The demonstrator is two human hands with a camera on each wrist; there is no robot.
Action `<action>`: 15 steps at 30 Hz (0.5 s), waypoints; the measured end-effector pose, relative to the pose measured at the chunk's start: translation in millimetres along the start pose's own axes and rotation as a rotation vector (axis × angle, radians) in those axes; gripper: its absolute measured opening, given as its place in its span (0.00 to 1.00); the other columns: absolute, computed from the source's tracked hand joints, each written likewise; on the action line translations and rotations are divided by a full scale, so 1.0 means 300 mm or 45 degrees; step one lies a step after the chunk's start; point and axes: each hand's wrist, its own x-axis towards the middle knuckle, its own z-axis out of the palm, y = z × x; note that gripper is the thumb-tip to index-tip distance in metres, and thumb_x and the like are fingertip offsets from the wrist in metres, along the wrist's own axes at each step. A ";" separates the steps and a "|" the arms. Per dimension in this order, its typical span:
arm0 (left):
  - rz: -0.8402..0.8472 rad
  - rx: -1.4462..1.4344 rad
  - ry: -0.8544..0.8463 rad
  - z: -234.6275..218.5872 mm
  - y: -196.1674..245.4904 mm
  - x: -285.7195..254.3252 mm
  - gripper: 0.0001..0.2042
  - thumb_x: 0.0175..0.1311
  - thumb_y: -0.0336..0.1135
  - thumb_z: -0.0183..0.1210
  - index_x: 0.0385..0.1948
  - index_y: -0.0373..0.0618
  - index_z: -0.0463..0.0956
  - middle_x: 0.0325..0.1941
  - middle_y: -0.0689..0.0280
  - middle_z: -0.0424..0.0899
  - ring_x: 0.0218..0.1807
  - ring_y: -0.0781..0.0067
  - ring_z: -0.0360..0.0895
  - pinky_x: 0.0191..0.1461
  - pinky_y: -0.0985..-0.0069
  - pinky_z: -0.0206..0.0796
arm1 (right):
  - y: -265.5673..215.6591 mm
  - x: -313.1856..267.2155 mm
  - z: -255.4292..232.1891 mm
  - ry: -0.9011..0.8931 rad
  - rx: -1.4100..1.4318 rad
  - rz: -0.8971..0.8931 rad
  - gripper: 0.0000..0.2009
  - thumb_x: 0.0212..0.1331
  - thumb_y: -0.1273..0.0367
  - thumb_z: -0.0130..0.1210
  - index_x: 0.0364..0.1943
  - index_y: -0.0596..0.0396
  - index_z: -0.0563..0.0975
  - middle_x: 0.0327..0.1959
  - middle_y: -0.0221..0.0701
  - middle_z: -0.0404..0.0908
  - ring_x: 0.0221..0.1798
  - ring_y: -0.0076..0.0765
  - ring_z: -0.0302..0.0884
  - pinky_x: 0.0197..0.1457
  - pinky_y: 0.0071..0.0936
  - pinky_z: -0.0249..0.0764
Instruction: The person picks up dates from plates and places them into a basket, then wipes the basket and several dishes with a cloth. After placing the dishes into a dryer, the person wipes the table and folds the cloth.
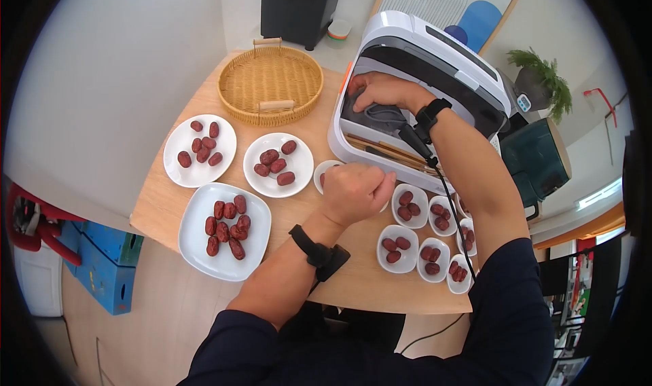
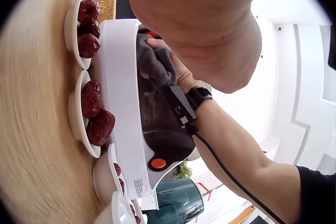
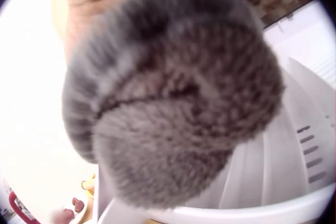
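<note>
My right hand [image 1: 386,91] grips a fluffy grey cloth [image 1: 384,117] inside an open white storage box [image 1: 337,136]. In the right wrist view the bunched cloth [image 3: 178,129] fills most of the picture, over the box's ribbed white inside. Long thin wooden sticks [image 1: 390,152] lie in a front compartment of the box, just nearer me than the cloth. My left hand [image 1: 358,192] is curled in front of the box with no object visible in it; its fingertips are hidden. It covers part of a small white bowl [image 1: 318,175] of red dates.
Small white bowls [image 1: 397,267] of red dates stand at the table's right. Two round plates [image 1: 178,172] [image 1: 255,145] and a squarish plate [image 1: 197,260] hold more dates on the left. Behind them sits a wicker tray [image 1: 272,80]. A cable [image 1: 448,189] runs along my right arm.
</note>
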 end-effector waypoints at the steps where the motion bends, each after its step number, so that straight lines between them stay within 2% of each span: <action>1: -0.004 -0.006 -0.001 0.004 0.000 -0.002 0.17 0.58 0.29 0.68 0.13 0.47 0.70 0.11 0.64 0.72 0.13 0.64 0.71 0.17 0.67 0.60 | -0.009 -0.029 -0.012 -0.105 0.075 -0.028 0.21 0.45 0.67 0.69 0.46 0.59 0.85 0.47 0.37 0.85 0.51 0.36 0.81 0.56 0.29 0.74; 2: -0.007 -0.023 0.014 0.008 -0.002 -0.004 0.17 0.58 0.29 0.68 0.13 0.47 0.69 0.11 0.65 0.72 0.12 0.64 0.71 0.17 0.68 0.60 | -0.008 -0.047 -0.021 -0.209 0.150 -0.058 0.21 0.48 0.68 0.69 0.49 0.60 0.83 0.50 0.36 0.85 0.54 0.34 0.79 0.60 0.28 0.73; 3: -0.010 -0.036 0.031 0.009 -0.004 -0.006 0.17 0.58 0.29 0.68 0.13 0.47 0.69 0.11 0.65 0.72 0.12 0.64 0.70 0.17 0.68 0.59 | 0.003 -0.049 -0.030 -0.213 0.148 -0.058 0.21 0.48 0.68 0.69 0.49 0.60 0.83 0.50 0.36 0.85 0.54 0.34 0.79 0.60 0.28 0.73; 5: -0.018 -0.025 0.022 0.003 -0.003 -0.008 0.17 0.58 0.29 0.68 0.13 0.47 0.69 0.11 0.65 0.72 0.12 0.64 0.70 0.17 0.68 0.59 | 0.027 -0.040 -0.063 0.120 0.509 0.103 0.21 0.48 0.68 0.68 0.49 0.61 0.84 0.48 0.36 0.85 0.54 0.34 0.80 0.60 0.28 0.73; 6: -0.022 -0.016 0.013 0.001 -0.004 -0.005 0.17 0.58 0.29 0.68 0.13 0.47 0.68 0.11 0.65 0.72 0.12 0.64 0.70 0.16 0.68 0.59 | 0.097 0.011 -0.061 0.307 0.415 0.126 0.21 0.49 0.68 0.67 0.50 0.61 0.84 0.48 0.37 0.86 0.53 0.36 0.82 0.59 0.30 0.75; 7: -0.022 -0.015 0.013 0.001 -0.005 -0.004 0.17 0.58 0.29 0.68 0.13 0.47 0.68 0.11 0.65 0.72 0.12 0.64 0.70 0.16 0.68 0.59 | 0.112 0.025 -0.040 0.307 0.416 0.124 0.21 0.49 0.68 0.67 0.50 0.61 0.84 0.48 0.37 0.86 0.53 0.36 0.82 0.59 0.30 0.75; 9: -0.019 -0.022 0.018 0.004 -0.004 -0.004 0.18 0.58 0.29 0.68 0.13 0.47 0.68 0.11 0.65 0.72 0.12 0.63 0.70 0.16 0.68 0.59 | 0.108 0.034 -0.012 0.396 -0.040 0.060 0.23 0.44 0.66 0.69 0.48 0.60 0.86 0.48 0.42 0.88 0.52 0.42 0.84 0.57 0.32 0.77; 10: -0.020 -0.024 0.019 0.005 -0.005 -0.002 0.18 0.58 0.29 0.68 0.13 0.47 0.68 0.11 0.65 0.72 0.12 0.63 0.70 0.16 0.68 0.59 | 0.088 0.029 -0.002 0.396 -0.042 0.061 0.23 0.44 0.66 0.69 0.48 0.60 0.86 0.48 0.42 0.88 0.52 0.42 0.84 0.57 0.32 0.77; 12: -0.008 -0.007 0.008 0.003 -0.008 -0.005 0.18 0.58 0.29 0.68 0.13 0.47 0.68 0.11 0.64 0.72 0.12 0.63 0.70 0.17 0.68 0.60 | 0.031 0.010 0.025 0.120 -0.413 0.041 0.23 0.44 0.64 0.68 0.49 0.57 0.86 0.46 0.40 0.89 0.52 0.43 0.84 0.57 0.32 0.77; 13: -0.010 -0.009 0.004 0.002 -0.009 -0.006 0.18 0.58 0.29 0.68 0.13 0.47 0.68 0.11 0.64 0.72 0.12 0.63 0.70 0.17 0.68 0.60 | -0.005 0.001 0.022 0.119 -0.410 0.044 0.23 0.44 0.64 0.68 0.49 0.57 0.86 0.46 0.40 0.89 0.52 0.43 0.84 0.57 0.32 0.77; 15: -0.006 -0.026 0.027 0.006 -0.007 -0.003 0.18 0.58 0.29 0.68 0.13 0.47 0.68 0.11 0.64 0.73 0.12 0.63 0.71 0.17 0.68 0.60 | -0.061 -0.023 0.002 -0.173 -0.455 0.016 0.22 0.45 0.63 0.68 0.48 0.53 0.87 0.47 0.38 0.88 0.52 0.42 0.84 0.56 0.33 0.77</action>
